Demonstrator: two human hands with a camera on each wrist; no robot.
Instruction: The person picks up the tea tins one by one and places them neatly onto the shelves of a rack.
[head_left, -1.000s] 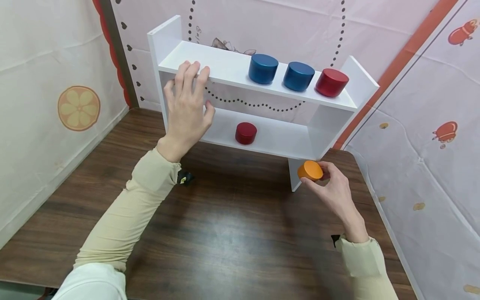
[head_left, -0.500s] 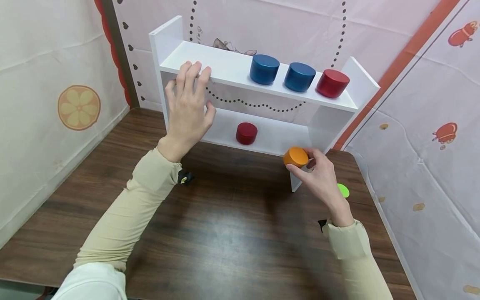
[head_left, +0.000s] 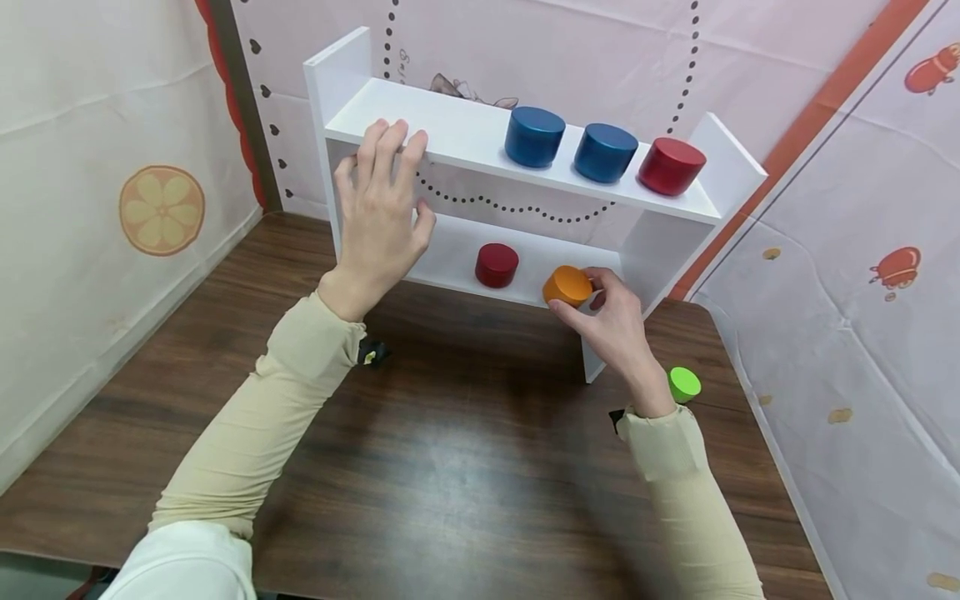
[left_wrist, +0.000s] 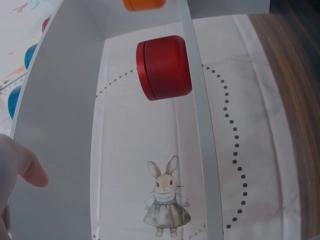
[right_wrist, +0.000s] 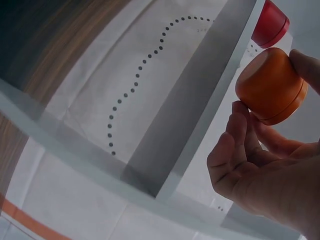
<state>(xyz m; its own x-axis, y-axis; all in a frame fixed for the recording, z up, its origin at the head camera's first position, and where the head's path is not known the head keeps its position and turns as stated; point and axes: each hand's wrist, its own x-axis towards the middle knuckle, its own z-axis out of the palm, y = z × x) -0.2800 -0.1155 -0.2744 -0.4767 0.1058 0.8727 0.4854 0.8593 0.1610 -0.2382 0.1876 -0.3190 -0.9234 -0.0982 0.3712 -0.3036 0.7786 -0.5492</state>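
Note:
My right hand point(head_left: 618, 324) pinches an orange round lidded tin point(head_left: 567, 286) between thumb and fingers, at the front of the white rack's lower shelf point(head_left: 450, 250). In the right wrist view the orange tin point(right_wrist: 272, 86) is tilted, and whether it touches the shelf I cannot tell. To its left a dark red tin point(head_left: 497, 265) stands on the same shelf. My left hand point(head_left: 381, 225) lies at the upper shelf's point(head_left: 442, 125) front edge, fingertips on the edge and thumb lower down. In the left wrist view only part of the left hand point(left_wrist: 17, 167) shows.
Two blue tins point(head_left: 534, 137) and a red tin point(head_left: 671, 167) stand on the upper shelf, towards the right. A bright green round tin point(head_left: 684, 384) is on the brown table point(head_left: 450, 467), right of the rack. Printed cloth walls point(head_left: 847, 333) close in the sides and back.
My right hand has carried the orange tin up and to the left, from beside the rack's right leg to the lower shelf. The green tin has come into view. My left hand stays put.

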